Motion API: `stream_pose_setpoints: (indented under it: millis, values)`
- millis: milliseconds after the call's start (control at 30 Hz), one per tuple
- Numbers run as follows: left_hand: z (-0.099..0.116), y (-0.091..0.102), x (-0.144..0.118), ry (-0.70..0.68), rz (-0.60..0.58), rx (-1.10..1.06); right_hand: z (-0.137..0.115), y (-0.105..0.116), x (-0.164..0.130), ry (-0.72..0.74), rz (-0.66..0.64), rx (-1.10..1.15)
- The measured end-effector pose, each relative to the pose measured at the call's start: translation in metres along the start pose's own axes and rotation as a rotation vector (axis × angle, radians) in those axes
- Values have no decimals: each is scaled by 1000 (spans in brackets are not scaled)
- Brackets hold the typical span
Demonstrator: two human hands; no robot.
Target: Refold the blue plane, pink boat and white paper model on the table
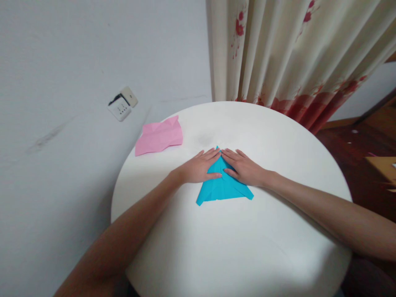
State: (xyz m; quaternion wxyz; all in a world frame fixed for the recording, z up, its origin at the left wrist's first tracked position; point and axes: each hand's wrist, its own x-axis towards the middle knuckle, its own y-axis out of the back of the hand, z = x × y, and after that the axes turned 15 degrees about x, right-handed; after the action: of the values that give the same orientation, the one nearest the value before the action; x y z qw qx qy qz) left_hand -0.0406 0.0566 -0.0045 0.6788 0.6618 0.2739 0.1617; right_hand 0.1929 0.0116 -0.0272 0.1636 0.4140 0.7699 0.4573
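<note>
A blue folded paper lies flat on the round white table. It has a roughly triangular shape, its tip pointing away from me and two small flaps jutting out at the near corners. My left hand rests flat on its left edge, with the fingertips close to the tip and the thumb across the paper. On the right edge, my right hand lies flat in a mirrored pose, fingers stretched toward the same tip. The two hands hide parts of both slanted sides.
A creased pink sheet of paper lies at the table's far left edge. The wall with a power socket stands close on the left. Behind the table hangs a cream curtain with red flowers. A wooden surface shows at the right.
</note>
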Motion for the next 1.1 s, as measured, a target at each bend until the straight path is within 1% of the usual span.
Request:
stream_pose_setpoints:
  millis: [233, 467, 567, 767, 867, 967, 1100]
  values:
    - [8, 2, -7, -32, -102, 5, 2, -1, 0, 8, 8, 20]
    - [17, 4, -13, -42, -137, 31, 3, -1, 0, 3, 8, 2]
    - [16, 6, -15, -59, -149, 15, 3, -1, 0, 4, 10, 8]
    - [5, 10, -19, -145, -151, -50, 4, -1, 0, 9, 16, 26]
    - [3, 9, -20, -161, -144, -60, 5, 0, 0, 10, 4, 29]
    - [9, 6, -19, -130, -137, -29, 7, 4, 0, 6, -16, 41]
    - [25, -1, -16, -73, -94, 33, 16, 12, -1, 1, -52, 64]
